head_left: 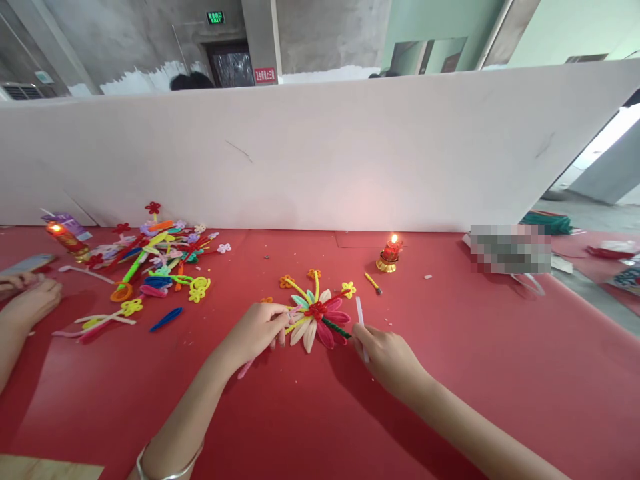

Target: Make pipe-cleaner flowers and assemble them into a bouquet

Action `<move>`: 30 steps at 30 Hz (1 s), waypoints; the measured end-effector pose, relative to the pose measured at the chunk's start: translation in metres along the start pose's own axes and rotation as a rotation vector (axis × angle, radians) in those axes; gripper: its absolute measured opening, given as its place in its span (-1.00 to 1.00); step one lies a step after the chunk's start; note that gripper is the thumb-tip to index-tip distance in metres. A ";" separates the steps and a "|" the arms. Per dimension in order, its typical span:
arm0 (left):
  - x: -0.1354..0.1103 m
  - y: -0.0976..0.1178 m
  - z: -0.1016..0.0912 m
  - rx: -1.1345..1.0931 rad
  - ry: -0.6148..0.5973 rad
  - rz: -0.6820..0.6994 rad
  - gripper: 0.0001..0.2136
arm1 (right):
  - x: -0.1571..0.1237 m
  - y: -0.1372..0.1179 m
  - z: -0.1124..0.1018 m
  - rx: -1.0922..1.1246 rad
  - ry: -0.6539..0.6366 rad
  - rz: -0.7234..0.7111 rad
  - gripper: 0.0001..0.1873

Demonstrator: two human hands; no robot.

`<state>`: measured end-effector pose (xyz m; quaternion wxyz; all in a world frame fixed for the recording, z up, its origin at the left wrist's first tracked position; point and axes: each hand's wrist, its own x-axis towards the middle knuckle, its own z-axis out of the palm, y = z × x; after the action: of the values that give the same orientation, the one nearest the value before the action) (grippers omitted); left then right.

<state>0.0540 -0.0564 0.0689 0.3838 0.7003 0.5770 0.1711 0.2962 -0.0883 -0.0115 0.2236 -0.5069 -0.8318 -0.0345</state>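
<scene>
Two lit candles (390, 255), one pipe-cleaner flower (320, 313), one white stick (359, 311), one pile of pipe-cleaner shapes (160, 261).

A red counter (475, 373) meets a long white partition board (320, 153). Behind it stands a grey concrete wall (125, 33) with a dark doorway (231, 65) under a green exit sign (215, 17). On the right is a pale green wall (440, 20).

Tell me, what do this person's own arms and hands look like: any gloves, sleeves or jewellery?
No gloves: the left hand and right hand are bare. Both forearms are uncovered, no sleeves in view. A thin silver bangle circles the left wrist; the right wrist shows nothing worn.
</scene>
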 end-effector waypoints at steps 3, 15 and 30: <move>-0.001 0.001 0.002 0.015 -0.015 0.005 -0.72 | 0.000 0.001 0.006 -0.024 0.007 0.034 -0.78; 0.001 -0.006 0.025 0.124 -0.110 0.021 -0.69 | 0.000 0.000 0.014 -0.021 0.029 0.022 -0.77; 0.008 -0.004 0.039 0.347 0.047 0.213 -0.75 | 0.000 -0.001 0.011 0.026 -0.037 0.012 -0.79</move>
<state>0.0802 -0.0621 0.0389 0.2236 0.8088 0.5292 0.1252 0.2915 -0.0856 -0.0212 0.2151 -0.5094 -0.8331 -0.0131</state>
